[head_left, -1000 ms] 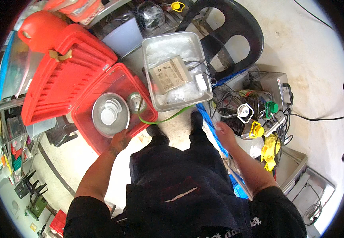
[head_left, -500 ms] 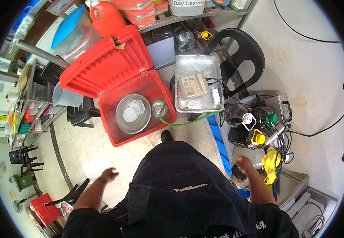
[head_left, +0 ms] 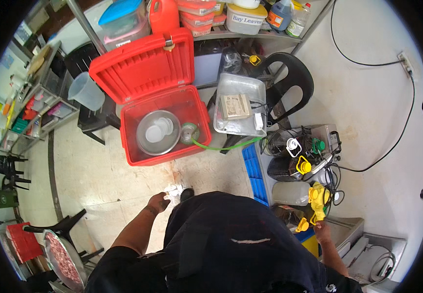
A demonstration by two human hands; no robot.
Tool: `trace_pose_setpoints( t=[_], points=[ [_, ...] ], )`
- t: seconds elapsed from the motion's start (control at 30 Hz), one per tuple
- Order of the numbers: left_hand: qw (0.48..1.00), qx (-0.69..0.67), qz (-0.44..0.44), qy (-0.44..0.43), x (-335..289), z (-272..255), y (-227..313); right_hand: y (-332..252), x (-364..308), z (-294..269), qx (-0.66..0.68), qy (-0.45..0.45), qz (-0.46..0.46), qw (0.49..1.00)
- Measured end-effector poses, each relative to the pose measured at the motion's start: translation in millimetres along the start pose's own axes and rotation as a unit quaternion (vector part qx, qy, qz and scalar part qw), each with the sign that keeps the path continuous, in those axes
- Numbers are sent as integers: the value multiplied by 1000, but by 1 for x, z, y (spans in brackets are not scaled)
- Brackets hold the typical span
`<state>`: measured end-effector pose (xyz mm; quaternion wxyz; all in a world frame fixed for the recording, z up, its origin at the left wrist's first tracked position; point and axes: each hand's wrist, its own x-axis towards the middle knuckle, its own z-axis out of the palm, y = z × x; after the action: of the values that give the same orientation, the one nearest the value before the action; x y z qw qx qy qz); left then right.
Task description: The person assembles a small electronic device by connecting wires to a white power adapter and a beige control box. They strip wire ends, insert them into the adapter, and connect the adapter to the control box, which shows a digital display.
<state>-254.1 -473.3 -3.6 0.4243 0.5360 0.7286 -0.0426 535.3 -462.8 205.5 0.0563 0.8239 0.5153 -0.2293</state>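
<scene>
My left hand (head_left: 159, 202) hangs above the floor in front of my body, its fingers loosely curled with nothing visible in them. On my right side, my right hand (head_left: 322, 230) is beside a yellow loop handle (head_left: 313, 219) by a crumpled yellow plastic wrap (head_left: 320, 194). Its fingertips are partly hidden, so whether they grip the handle is unclear. Close to that hand lie a dark bottle with a yellow cap (head_left: 289, 218) and a pale clear jug (head_left: 289, 193). Ahead of me, an open red cooler box (head_left: 145, 158) holds a metal bowl (head_left: 145, 145) with white discs in it.
A metal tray (head_left: 241, 129) carries a beige box (head_left: 236, 106). Behind it stands a black chair (head_left: 305, 80). A green hose (head_left: 221, 148) runs from the cooler toward a blue crate (head_left: 254, 171). At the lower left sits a basin of reddish pieces (head_left: 64, 259).
My view has shifted, bringing the basin at lower left into sight. My left hand has moved inward and forward; my right hand has moved back from the clear jug to beside the yellow handle.
</scene>
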Motion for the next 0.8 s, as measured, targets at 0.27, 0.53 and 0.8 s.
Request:
trace_pose_setpoints(
  t=[0.27, 0.53, 0.8],
  points=[
    [984, 9, 84, -155, -61, -20, 18, -75, -25, 31, -26, 134, -44, 990],
    [990, 137, -29, -11, 3, -123, -177, -126, -106, 76, 91, 142, 42, 985],
    [971, -223, -64, -58, 91, -205, -92, -90, -158, 144, 267, 34, 167, 949]
  ],
)
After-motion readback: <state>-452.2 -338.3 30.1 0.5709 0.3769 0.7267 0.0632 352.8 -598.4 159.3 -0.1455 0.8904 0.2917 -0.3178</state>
